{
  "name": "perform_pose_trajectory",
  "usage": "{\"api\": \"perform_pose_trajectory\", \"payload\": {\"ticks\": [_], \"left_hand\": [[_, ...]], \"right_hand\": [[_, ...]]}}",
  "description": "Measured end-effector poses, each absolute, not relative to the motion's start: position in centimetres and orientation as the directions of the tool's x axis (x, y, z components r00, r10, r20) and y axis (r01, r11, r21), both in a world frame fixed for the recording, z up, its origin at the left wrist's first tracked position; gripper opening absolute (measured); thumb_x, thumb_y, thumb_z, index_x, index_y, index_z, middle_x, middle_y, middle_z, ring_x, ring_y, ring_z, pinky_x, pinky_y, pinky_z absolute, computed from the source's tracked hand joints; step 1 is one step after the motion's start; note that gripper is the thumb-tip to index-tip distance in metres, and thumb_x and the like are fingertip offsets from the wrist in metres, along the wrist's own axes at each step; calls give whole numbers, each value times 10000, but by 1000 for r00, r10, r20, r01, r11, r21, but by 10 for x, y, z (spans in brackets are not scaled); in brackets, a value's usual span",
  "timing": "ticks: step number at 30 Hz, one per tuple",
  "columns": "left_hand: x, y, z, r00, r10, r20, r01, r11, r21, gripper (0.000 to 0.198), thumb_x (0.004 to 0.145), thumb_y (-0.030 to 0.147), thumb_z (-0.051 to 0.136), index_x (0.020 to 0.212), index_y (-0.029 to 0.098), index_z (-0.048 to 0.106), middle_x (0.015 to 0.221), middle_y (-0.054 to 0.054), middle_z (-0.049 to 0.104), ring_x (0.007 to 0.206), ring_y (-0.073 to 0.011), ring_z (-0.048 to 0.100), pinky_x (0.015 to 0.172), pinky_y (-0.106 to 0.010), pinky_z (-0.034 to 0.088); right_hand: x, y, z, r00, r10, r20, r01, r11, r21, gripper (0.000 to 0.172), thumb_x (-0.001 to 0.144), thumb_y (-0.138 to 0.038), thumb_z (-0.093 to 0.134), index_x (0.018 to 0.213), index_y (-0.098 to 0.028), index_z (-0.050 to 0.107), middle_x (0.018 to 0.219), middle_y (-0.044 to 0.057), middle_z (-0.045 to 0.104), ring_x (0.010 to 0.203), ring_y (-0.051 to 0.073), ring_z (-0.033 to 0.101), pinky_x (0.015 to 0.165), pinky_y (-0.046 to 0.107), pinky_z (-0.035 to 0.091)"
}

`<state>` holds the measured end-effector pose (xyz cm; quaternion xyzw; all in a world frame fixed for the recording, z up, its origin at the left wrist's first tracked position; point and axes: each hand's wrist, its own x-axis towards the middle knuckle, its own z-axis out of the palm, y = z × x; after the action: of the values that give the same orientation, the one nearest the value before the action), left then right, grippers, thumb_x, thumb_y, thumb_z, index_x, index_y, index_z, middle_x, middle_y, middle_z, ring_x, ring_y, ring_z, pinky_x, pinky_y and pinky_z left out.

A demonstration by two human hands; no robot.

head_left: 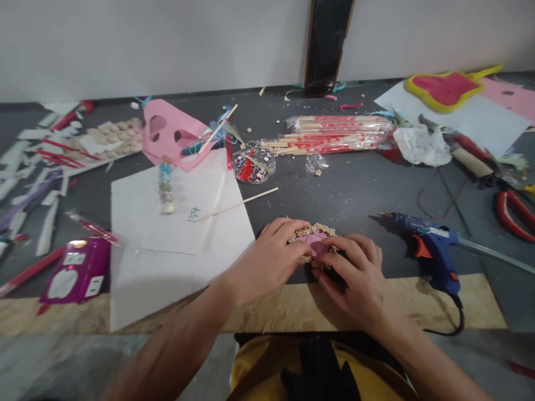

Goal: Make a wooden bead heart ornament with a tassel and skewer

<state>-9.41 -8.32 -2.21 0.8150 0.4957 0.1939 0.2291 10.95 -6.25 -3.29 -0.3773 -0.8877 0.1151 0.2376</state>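
Basically, the beaded pink piece [314, 243] is at the counter's [292, 192] near side, left hand [276, 253] and right hand [361, 270] gripping opposite rims, probably for steadiness. Glue gun [437, 242] lies right, presumably for easy reach. Fingers hide much rim; underside unseen; glue stick [493, 254] cut off far right.

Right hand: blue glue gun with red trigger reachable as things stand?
Likely yes: the blue glue gun lies close beyond the right hand, only dark grey tabletop showing between, though that hand would first leave the pink piece rimmed with beige beads.
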Motion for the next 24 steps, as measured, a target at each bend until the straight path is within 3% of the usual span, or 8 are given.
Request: {"api": "perform_pose_trajectory", "payload": {"ticks": [24], "left_hand": [[-94, -82, -24, 428, 900, 89, 714, -397, 576, 212, 919, 239, 443, 1018, 205, 628, 1294, -101, 472, 1208, -251, 400, 1022, -476, 372]], "right_hand": [[107, -62, -33, -589, 744, 315, 635, 668, -388, 45, 817, -271, 637, 839, -245, 667, 1037, 40, 655, 1006, 263, 486, 832, 445, 371]]}}
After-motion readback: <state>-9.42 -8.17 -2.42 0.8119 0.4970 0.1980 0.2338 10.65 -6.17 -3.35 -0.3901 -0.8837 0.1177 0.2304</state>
